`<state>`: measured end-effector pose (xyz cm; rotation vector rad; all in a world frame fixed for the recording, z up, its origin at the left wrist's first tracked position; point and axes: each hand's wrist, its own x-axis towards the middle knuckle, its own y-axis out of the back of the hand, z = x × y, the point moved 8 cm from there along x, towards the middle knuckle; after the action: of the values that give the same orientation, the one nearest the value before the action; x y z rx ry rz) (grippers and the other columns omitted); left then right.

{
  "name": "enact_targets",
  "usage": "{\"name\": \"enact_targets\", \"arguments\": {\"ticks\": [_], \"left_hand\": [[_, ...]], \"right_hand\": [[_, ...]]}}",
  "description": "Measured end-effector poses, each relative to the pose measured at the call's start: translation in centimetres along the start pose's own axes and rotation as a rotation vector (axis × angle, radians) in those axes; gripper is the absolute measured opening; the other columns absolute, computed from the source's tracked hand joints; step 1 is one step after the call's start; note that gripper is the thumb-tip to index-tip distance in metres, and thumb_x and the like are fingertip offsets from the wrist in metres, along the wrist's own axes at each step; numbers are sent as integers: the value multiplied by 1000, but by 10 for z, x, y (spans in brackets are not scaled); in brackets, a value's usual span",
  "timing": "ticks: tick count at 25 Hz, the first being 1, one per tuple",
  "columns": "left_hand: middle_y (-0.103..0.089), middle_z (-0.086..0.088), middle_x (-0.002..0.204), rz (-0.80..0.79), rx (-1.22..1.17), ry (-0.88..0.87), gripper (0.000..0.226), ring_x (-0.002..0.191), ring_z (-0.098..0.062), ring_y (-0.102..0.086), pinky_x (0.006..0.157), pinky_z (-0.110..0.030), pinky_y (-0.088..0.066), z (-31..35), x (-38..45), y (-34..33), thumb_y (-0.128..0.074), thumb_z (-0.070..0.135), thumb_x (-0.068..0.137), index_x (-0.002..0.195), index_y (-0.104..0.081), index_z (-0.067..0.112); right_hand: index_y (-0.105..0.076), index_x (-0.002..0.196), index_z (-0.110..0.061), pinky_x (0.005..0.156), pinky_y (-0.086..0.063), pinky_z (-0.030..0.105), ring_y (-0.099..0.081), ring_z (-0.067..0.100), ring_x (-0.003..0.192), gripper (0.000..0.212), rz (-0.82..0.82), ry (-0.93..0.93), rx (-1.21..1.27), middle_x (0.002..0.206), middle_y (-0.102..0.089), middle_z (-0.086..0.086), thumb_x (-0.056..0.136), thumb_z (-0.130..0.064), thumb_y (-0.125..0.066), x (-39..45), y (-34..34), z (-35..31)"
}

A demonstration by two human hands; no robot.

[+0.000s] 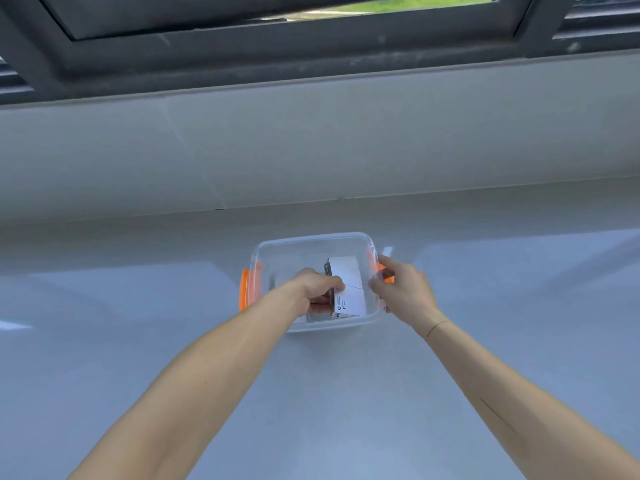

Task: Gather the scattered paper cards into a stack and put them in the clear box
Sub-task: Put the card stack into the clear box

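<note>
A clear box (pixel 277 251) with orange side clips stands on the grey counter, its top uncovered. My left hand (pixel 317 289) reaches down inside it and grips a stack of white paper cards (pixel 348 282), held tilted on edge within the box; small black print shows on the top card. My right hand (pixel 401 289) rests on the box's right wall at the orange clip (pixel 389 277), fingers curled around the rim. The lower part of the stack is hidden behind my left fingers.
The grey counter (pixel 138 341) spreads wide around the box on all sides. A tiled wall ledge (pixel 311 143) rises behind it, with a dark window frame (pixel 277 46) above.
</note>
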<state>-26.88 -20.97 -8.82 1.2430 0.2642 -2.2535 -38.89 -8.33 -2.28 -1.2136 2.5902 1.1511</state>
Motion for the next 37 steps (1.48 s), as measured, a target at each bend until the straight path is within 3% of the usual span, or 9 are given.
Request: {"name": "enact_targets", "arguments": {"ticks": [7,12,17,19,23,26,29,33,37], "left_hand": [[-70,-22,108,51,72,22,37,94,-34,-70,86,-47,-58,-5,17,-8,-62,0,83,120,-57,-4],[-69,-21,103,122,81,-6,30,86,-32,-68,78,-42,-58,-10,24,-8,-56,-5,86,115,-60,-5],[-67,-22,115,208,149,-30,26,101,-36,-68,86,-45,-58,-12,29,-2,-58,-4,86,111,-62,-7],[-67,-21,113,228,175,-32,23,99,-36,-68,84,-45,-59,-13,33,0,-58,-4,85,108,-63,-7],[-63,-12,93,282,348,-44,6,79,-30,-64,64,-31,-54,-8,31,1,-55,2,84,88,-58,3],[-58,-7,82,303,443,-39,5,78,-29,-65,66,-30,-53,-5,28,-2,-50,4,84,83,-54,8],[-51,-2,67,307,529,-32,19,60,-21,-54,49,-23,-35,-1,22,0,-53,11,85,69,-44,13],[-47,-3,66,274,477,-59,22,63,-24,-49,51,-23,-35,4,10,3,-58,14,84,68,-42,12],[-43,-3,67,266,550,-168,20,59,-24,-39,55,-27,-29,16,-22,11,-54,20,83,68,-42,14]], "right_hand": [[-65,112,-30,68,-58,44,-62,32,69,36,24,17,-4,82,-68,4,81,-16,-55,3,-2,2],[-64,117,-29,72,-57,48,-63,35,72,38,32,12,36,82,-66,6,82,-16,-56,4,-3,6],[-65,116,-28,72,-57,44,-62,32,76,37,48,9,52,85,-67,6,82,-16,-57,4,-4,7],[-65,119,-30,71,-53,41,-60,29,79,39,57,12,37,86,-68,4,83,-17,-59,5,-3,8],[-62,126,-28,72,-50,38,-58,26,81,43,62,-1,44,84,-65,0,85,-17,-59,4,-5,9],[-61,127,-30,71,-48,36,-57,26,80,44,73,-15,52,83,-64,1,85,-17,-59,4,-6,11],[-65,120,-31,68,-51,38,-57,26,73,40,42,-33,92,85,-66,8,84,-17,-59,5,-5,11],[-69,100,-22,73,-58,48,-65,31,74,22,1,-38,60,87,-69,11,81,-17,-60,3,0,3],[-69,93,-21,73,-54,41,-65,28,83,15,25,8,-51,91,-73,2,82,-22,-59,-8,14,-8]]}}
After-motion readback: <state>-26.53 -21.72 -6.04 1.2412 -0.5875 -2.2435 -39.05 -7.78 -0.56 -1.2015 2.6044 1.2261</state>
